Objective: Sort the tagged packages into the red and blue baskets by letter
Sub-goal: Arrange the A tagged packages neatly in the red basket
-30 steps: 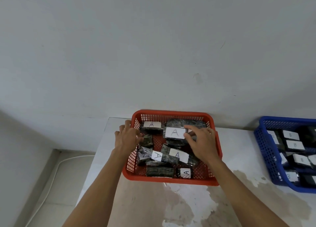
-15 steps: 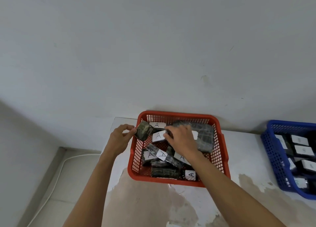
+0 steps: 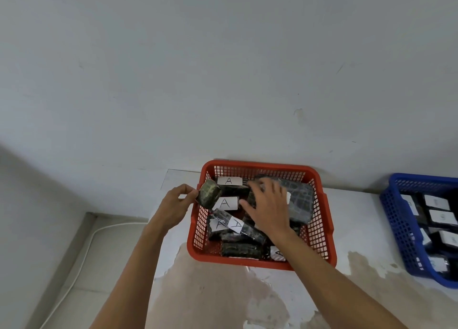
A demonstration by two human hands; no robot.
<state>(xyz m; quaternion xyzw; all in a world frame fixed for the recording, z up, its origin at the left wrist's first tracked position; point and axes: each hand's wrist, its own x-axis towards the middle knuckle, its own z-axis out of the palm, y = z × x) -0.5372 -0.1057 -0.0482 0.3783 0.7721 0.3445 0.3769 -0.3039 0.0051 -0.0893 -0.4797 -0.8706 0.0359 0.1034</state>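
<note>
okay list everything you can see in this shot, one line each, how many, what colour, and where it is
red basket: one, red, on the table against the wall.
blue basket: one, blue, at the table's right edge, partly out of frame.
packages tagged A: several, dark with white tags, in the red basket.
white-tagged packages: several, dark, in the blue basket, letters too blurred to read.
small package: one, dark green, over the red basket's left rim.
table: one, white with brownish stains.
cable: one, white, on the floor at left.
left hand: pinches the small package.
right hand: fingers spread over packages in the red basket.
</note>
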